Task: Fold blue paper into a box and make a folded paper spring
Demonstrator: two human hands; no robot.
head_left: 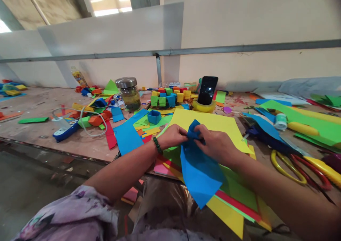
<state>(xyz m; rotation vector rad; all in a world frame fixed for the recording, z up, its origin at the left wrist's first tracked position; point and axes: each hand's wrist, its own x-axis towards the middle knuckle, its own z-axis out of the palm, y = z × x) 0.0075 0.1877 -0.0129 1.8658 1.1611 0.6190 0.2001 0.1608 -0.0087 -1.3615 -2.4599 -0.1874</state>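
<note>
A sheet of blue paper (199, 177) hangs from both my hands over the table's front edge, its upper end folded or bunched between my fingers. My left hand (174, 136), with a dark green bead bracelet (157, 146) at the wrist, pinches the paper's left side. On the other side my right hand (215, 143) grips the top with thumb and fingers. Beneath the hands lies a stack of coloured sheets, a yellow sheet (210, 122) uppermost. Left of the stack are a blue strip (129, 136) and a small open blue paper box (154, 117).
Small paper cubes (170, 97) stand in a cluster behind the stack. A phone (207, 90) leans in a yellow holder beside them. A lidded glass jar (128, 93) stands at left, near a blue power strip (66, 130) with a white cable. Scissors (289, 166) lie at right.
</note>
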